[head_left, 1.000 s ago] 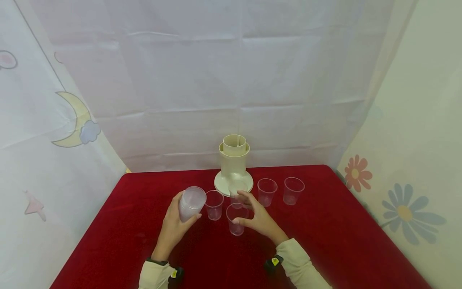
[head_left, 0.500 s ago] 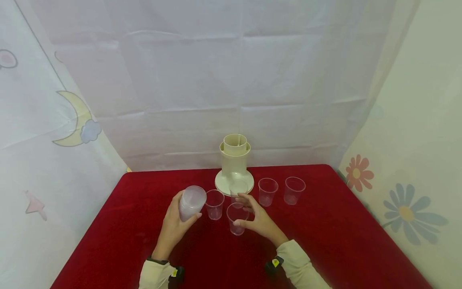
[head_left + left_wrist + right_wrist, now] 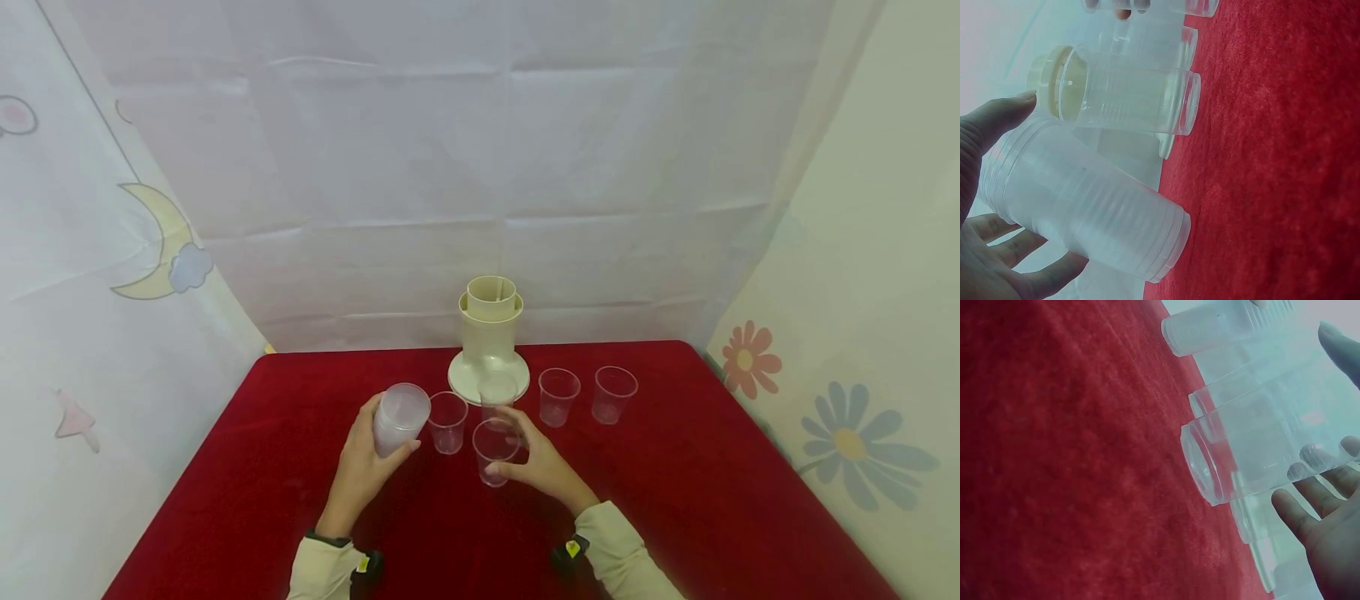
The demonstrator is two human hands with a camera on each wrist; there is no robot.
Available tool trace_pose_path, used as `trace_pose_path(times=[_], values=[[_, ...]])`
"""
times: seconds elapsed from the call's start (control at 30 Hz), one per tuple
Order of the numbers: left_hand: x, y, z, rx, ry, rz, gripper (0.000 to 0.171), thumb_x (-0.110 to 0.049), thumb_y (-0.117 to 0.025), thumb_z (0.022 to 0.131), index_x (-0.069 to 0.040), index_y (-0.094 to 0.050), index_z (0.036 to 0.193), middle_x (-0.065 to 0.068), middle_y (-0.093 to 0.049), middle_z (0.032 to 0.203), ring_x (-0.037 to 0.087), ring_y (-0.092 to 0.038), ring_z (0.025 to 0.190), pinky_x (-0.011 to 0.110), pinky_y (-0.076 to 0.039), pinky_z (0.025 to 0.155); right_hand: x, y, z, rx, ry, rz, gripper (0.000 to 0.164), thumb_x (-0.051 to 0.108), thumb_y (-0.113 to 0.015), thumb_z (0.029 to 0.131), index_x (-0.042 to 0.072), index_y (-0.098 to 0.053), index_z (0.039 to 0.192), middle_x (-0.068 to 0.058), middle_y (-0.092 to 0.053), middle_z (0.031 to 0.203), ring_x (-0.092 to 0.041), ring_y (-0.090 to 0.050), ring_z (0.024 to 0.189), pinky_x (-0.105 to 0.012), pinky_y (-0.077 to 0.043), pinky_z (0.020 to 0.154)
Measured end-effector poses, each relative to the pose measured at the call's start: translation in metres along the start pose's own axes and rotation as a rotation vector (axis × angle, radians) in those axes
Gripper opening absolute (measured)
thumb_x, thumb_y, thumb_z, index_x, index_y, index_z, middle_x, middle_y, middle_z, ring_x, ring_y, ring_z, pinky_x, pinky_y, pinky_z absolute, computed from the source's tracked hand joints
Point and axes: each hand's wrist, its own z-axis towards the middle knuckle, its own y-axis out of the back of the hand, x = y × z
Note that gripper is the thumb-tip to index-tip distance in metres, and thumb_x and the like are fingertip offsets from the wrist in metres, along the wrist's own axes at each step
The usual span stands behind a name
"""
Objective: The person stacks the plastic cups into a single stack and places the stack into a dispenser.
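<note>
My left hand (image 3: 362, 468) grips a tilted stack of nested clear plastic cups (image 3: 399, 425), thumb on one side and fingers on the other; in the left wrist view the stack (image 3: 1091, 194) slants over the red cloth. My right hand (image 3: 546, 468) is curled around the upper part of a single clear plastic cup (image 3: 491, 457) that stands upright in front of me. Through the wall of that cup (image 3: 1254, 444), fingertips show in the right wrist view, with the thumb (image 3: 1340, 350) on its other side. Another clear cup (image 3: 448, 429) stands between the two hands.
Two clear cups, one (image 3: 557, 402) nearer and one (image 3: 613, 398) farther right, stand right of my right hand. Behind my right fingers is another cup (image 3: 497, 387). A cream cylinder on a round base (image 3: 490, 337) stands at the back of the red-covered table (image 3: 247, 467).
My right fingers and thumb have drawn in around the near cup's rim. The left hand keeps its hold on the stack, and the standing cups keep their places.
</note>
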Motion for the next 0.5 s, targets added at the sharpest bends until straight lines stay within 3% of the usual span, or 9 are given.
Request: trace_pose_path(times=[0.5], values=[[-0.0014,0.0007,-0.0005,-0.001,0.002,-0.007,0.088,-0.022,-0.089,0.073,-0.014,-0.040,0.146,0.016,-0.055,0.131,0.034,-0.057,0.109,0.059,-0.051,0.086,-0.0037,-0.0032,0.0009,0.006,0.009,-0.051,0.085,0.024,-0.081,0.084,0.007,-0.032,0.150,-0.013,-0.050,0.147,-0.028,-0.046,0.136,-0.049,-0.040,0.109]])
